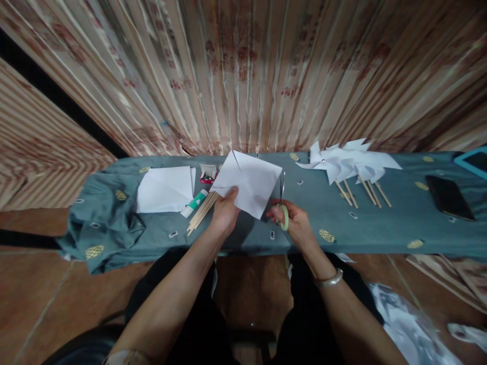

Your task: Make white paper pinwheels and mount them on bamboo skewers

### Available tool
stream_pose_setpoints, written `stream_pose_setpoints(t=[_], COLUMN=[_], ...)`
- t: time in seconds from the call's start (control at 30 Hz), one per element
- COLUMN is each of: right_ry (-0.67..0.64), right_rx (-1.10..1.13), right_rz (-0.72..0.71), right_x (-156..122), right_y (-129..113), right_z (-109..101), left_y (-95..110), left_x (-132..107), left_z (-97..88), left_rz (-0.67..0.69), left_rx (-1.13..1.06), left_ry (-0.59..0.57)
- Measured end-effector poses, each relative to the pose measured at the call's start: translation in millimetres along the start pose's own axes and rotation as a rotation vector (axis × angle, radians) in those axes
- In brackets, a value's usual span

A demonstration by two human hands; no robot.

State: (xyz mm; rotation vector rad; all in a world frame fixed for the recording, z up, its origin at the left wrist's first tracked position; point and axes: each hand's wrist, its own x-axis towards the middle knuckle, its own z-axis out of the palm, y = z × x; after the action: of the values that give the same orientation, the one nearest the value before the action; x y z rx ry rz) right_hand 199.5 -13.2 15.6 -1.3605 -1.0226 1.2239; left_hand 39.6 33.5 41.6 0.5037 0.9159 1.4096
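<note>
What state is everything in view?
Paper sheet: partly cut, in left hand
Scissors: in right hand, blade opening unclear
Paper stack: lying flat
Small box: open
Green tube: lying on side
Wooden sticks: bunched together
Pinwheels: assembled, overlapping
Phone: flat, screen dark
Blue-framed device: partly out of view

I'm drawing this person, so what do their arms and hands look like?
The left hand and right hand wear no gloves. The forearms are uncovered, and a shiny silver-coloured bangle circles the right one. Near the left elbow there's a pale, patterned edge, maybe a sleeve; too little shows to be sure.
</note>
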Motion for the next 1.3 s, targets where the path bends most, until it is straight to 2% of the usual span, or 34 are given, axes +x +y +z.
stream_pose_setpoints(t=[0.17,0.3,0.5,0.9,1.3], right_ry=[-0.361,-0.496,-0.507,-0.511,-0.486], right_rx=[-0.087,-0.133,-0.114,-0.105,-0.061], right_rz=[0.117,0.184,0.236,0.224,0.254], right_x=[-17,-24,-23,-20,-19], right_y=[8,9,5,8,11], right_z=[-2,2,6,7,7], left_y=[17,19,15,12,9], left_x=[8,11,11,6,9], left_z=[-4.8,-5.7,-5.2,0.3,-2.3], left_rz=[0.049,0.069,0.031,-0.024,0.011], left_rx=[-0.002,-0.026,-0.052,-0.063,-0.079], left_ry=[0.051,0.051,0.039,0.044,0.016])
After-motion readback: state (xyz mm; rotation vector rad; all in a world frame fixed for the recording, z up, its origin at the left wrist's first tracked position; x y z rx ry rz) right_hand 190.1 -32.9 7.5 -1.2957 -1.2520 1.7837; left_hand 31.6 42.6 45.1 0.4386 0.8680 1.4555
